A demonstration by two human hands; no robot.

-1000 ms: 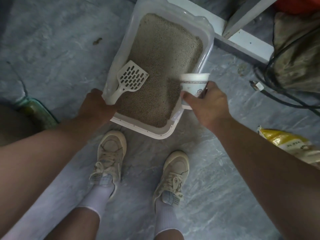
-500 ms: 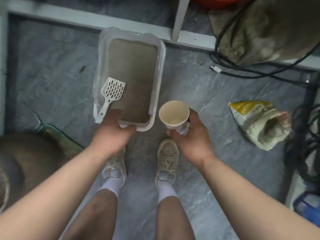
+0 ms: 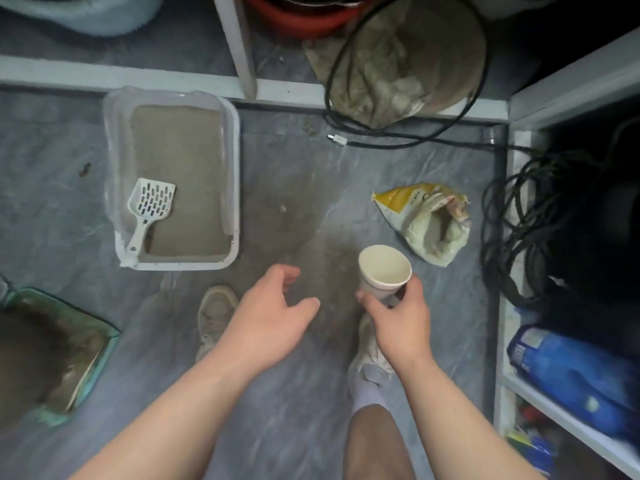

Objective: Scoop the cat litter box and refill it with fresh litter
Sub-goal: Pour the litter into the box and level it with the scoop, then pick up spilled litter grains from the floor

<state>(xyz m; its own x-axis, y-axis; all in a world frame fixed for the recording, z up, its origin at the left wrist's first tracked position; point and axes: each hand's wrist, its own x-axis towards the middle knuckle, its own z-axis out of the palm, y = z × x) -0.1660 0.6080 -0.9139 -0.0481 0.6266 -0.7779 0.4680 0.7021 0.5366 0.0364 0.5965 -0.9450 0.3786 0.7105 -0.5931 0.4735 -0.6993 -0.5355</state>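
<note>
The white litter box (image 3: 234, 174) sits on the grey floor at upper left, filled with level tan litter. A white slotted scoop (image 3: 149, 211) lies inside it, handle toward the near left corner. My right hand (image 3: 398, 320) holds an empty paper cup (image 3: 383, 274) upright, well to the right of the box. My left hand (image 3: 273, 315) hovers open over the floor, holding nothing. A yellow and white litter bag (image 3: 427, 221) lies open on the floor just beyond the cup.
White shelf frames (image 3: 239, 46) run along the back and right. Black cables (image 3: 512, 216) coil at the right, one plug end on the floor. A blue bag (image 3: 568, 372) lies on the right shelf. A green tray (image 3: 69, 348) sits at left. My shoes are below my hands.
My left hand let go of the litter box's near edge and drew back. The view rose and shifted right; my right hand carried the cup toward the bag.
</note>
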